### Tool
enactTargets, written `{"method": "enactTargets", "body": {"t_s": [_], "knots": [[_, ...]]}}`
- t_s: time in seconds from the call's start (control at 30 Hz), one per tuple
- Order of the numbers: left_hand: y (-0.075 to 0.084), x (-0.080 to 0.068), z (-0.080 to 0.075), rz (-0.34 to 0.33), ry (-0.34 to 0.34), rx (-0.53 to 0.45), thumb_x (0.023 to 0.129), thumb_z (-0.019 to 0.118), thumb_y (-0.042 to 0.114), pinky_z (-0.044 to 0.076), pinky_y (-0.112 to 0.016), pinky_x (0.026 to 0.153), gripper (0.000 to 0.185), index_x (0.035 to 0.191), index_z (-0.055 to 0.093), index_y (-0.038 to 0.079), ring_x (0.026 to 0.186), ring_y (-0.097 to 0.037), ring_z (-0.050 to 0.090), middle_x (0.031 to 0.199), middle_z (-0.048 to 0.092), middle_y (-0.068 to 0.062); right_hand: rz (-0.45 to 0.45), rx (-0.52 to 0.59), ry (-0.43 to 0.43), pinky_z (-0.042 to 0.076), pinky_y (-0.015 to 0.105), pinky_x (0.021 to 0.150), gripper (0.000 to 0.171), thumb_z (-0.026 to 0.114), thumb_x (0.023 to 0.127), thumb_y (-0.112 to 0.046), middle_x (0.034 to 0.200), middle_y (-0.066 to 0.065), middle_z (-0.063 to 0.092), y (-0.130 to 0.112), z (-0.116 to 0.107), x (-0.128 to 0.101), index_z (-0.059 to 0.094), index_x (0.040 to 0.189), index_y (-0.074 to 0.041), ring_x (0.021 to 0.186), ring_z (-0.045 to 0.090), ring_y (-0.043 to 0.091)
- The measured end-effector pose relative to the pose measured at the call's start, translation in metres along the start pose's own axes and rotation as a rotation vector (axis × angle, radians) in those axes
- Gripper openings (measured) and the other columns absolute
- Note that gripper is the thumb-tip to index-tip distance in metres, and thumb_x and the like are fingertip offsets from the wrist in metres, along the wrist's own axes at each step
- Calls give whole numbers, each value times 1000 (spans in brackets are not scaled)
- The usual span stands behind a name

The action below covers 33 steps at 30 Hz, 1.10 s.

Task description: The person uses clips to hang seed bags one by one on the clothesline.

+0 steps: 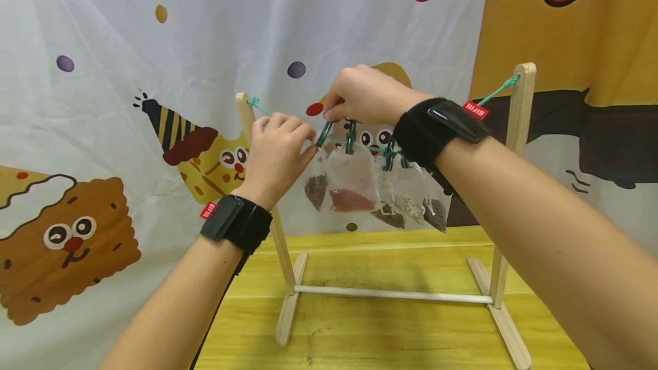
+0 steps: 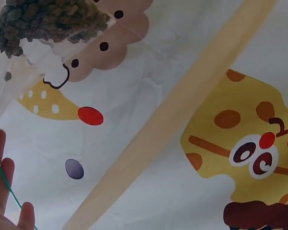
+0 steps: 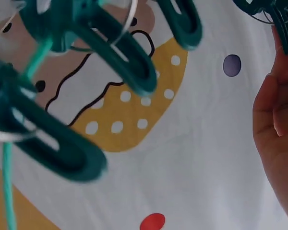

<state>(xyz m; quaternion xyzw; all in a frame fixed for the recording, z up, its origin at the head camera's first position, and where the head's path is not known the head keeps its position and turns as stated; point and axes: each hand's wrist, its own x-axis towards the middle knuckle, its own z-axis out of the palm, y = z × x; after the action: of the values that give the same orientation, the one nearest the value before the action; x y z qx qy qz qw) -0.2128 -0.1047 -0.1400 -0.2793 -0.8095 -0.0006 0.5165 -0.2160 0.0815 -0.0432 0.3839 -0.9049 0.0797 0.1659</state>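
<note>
My right hand pinches the upper end of a dark green clothespin at the left of the hanging row. Close beside it my left hand pinches the top edge of a mesh bag with dark, grainy contents, just below that clothespin. In the left wrist view, the bag reaches down to the fingers, and the line crosses in front of them. To the right, a bag with reddish contents hangs from another clothespin. The right wrist view shows the right hand at its edge.
The green line runs between two wooden posts joined low by a white bar. Several more filled bags hang at the right. The stand is on a yellow wood-grain table before a printed curtain.
</note>
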Motion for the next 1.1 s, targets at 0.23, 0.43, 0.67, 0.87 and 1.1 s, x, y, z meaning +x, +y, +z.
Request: {"method": "enactTargets", "body": {"t_s": [0.23,0.43,0.67,0.87,1.1], "knots": [[1,-1,0,25,3,33,79,66,25,32,-43,87,15,85,63,12,96,-22,46,92,58,-2,31,33,7,35,27,52,13,59,87,-24,79,-3,62,2,3,1,70,93,-19,59,48,17],[2,-3,3,25,-18,48,79,65,27,32,-44,87,16,82,64,11,104,-25,43,102,56,-4,42,41,5,34,28,52,12,58,87,-24,76,2,62,0,7,0,69,87,-19,55,45,18],[3,-3,5,24,-25,67,79,65,28,31,-44,87,17,79,61,11,107,-25,41,106,54,-5,42,88,-3,32,27,50,15,57,87,-31,66,1,56,1,7,-1,69,84,-22,52,41,19],[5,-3,5,8,-24,65,78,66,30,31,-43,87,18,78,59,13,107,-25,41,104,53,-3,47,126,-16,39,28,55,21,59,85,-36,78,-7,63,1,7,-2,68,97,-22,61,52,16],[9,-6,7,-2,-25,66,78,65,32,31,-43,88,19,78,59,14,108,-26,40,106,52,-4,50,151,-28,44,28,62,20,62,82,-36,80,-7,63,0,9,-2,68,95,-22,71,57,13]]}}
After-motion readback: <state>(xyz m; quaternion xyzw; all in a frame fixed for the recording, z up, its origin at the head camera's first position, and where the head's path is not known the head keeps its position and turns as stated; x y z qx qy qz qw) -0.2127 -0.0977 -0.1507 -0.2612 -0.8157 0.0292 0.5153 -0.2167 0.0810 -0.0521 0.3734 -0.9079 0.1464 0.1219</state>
